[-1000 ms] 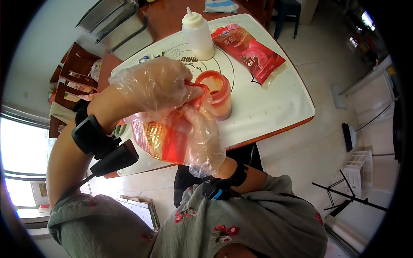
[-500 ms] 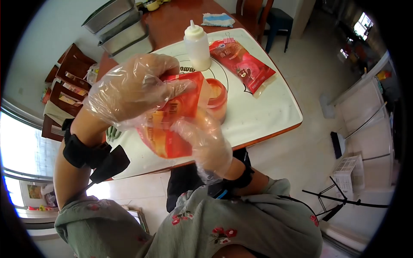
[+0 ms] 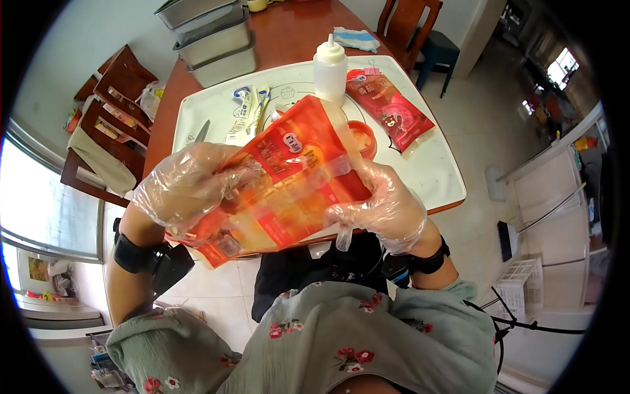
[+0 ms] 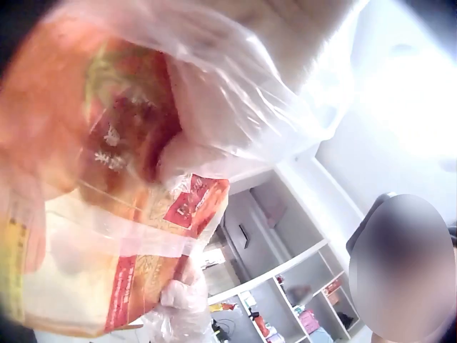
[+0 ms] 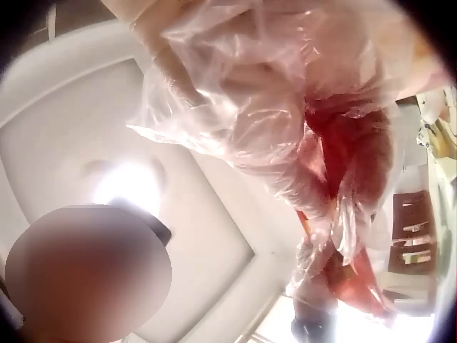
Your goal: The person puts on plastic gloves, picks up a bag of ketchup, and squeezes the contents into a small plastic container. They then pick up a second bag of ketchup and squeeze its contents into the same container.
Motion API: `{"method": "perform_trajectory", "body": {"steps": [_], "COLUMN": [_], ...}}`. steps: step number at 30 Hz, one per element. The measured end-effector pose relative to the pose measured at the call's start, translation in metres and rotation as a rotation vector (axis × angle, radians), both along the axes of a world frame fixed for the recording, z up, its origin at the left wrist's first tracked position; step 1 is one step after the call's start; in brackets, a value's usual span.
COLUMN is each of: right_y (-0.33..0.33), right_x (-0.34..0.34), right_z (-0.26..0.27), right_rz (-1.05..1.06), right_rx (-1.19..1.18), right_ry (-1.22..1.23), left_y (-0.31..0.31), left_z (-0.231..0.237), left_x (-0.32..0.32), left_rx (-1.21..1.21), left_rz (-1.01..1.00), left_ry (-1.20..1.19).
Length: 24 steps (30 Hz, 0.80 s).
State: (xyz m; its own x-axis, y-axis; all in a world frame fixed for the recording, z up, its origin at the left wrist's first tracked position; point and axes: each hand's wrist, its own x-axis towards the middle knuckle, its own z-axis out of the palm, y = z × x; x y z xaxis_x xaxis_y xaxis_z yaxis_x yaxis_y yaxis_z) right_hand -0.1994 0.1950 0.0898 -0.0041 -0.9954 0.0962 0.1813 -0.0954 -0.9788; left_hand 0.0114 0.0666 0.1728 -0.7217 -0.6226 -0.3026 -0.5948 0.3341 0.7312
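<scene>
A large red-orange printed pouch (image 3: 289, 177) is spread out between both hands in the head view. My left hand (image 3: 190, 180), in a clear plastic glove, grips its left side with the thumb over the front. The gloved right hand (image 3: 387, 203) pinches the pouch's right edge. Partly hidden behind the pouch's upper right corner stands an open jar (image 3: 362, 139) with reddish contents. In the left wrist view the pouch (image 4: 128, 236) fills the left side, the right hand (image 4: 182, 300) at its far edge. Crumpled glove plastic covers much of the right hand (image 5: 257, 100) in the right wrist view.
On the white board (image 3: 433, 177) stand a squeeze bottle (image 3: 330, 75) and a red packet (image 3: 397, 115) with a pink clip. Slim blue-and-yellow packets (image 3: 246, 115) and a metal blade (image 3: 203, 131) lie at left. Stacked metal pans (image 3: 220, 56) occupy the wooden table behind.
The pouch, bunched beside the jar earlier, has come away from it and is spread wide. My right hand has moved right, to the pouch's edge. The head view has shifted.
</scene>
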Motion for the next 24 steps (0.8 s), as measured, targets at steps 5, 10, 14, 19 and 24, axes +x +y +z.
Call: {"method": "perform_trajectory", "body": {"steps": [5, 10, 14, 19, 24], "right_y": [-0.001, 0.007, 0.005, 0.005, 0.005], "right_x": [0.010, 0.007, 0.015, 0.017, 0.012], "right_z": [0.002, -0.003, 0.003, 0.003, -0.024], "right_rz": [-0.116, -0.007, 0.117, 0.107, 0.076], "right_rx": [0.180, 0.238, 0.228, 0.348, 0.169], "right_ry": [-0.013, -0.132, -0.104, 0.021, 0.104], "left_y": [-0.003, -0.007, -0.012, -0.013, -0.023], "left_z": [-0.011, -0.014, 0.000, 0.009, 0.016], "left_x": [0.020, 0.035, 0.038, 0.035, 0.034], "left_rx": [-0.285, -0.215, -0.255, -0.254, -0.426], "left_rz": [-0.150, -0.107, -0.171, -0.180, -0.323], "left_ry": [0.078, 0.092, -0.037, -0.007, -0.092]}}
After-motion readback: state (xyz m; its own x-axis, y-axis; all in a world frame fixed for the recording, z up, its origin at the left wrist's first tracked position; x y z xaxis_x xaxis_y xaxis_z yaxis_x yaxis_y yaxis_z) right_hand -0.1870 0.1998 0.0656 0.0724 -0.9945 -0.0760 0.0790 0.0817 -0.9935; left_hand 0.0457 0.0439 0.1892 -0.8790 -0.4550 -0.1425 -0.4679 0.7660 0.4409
